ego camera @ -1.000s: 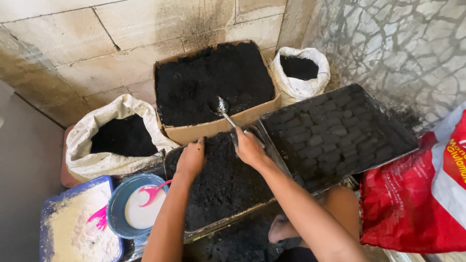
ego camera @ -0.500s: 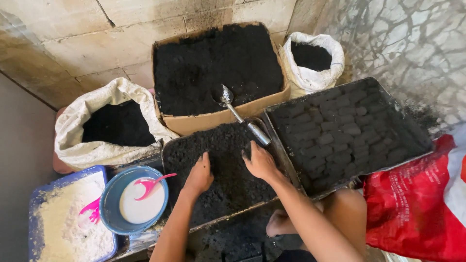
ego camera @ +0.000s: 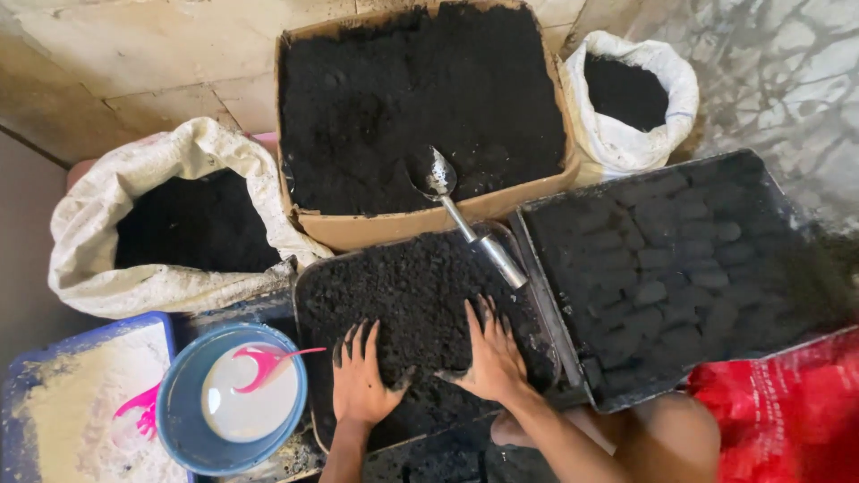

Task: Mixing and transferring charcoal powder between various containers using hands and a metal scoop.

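Basically, we press both palms flat, fingers spread — left hand (ego camera: 361,385), right hand (ego camera: 490,358) — into the black charcoal mix (ego camera: 403,295) in the tray (ego camera: 309,277); metal scoop (ego camera: 470,228) bridges cardboard box (ego camera: 358,231) and tray, within reach.

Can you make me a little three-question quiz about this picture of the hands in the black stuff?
1. True or false: both hands press flat on the black mix in the tray.
2. Where does the metal scoop lie? A) in the blue bowl B) across the edge of the cardboard box C) in a white sack
3. What colour is the spoon in the blue bowl?

Key:
1. True: the left hand and the right hand lie open, palms down, on the mix.
2. B: its bowl end rests in the cardboard box and its handle reaches over the tray.
3. Pink.
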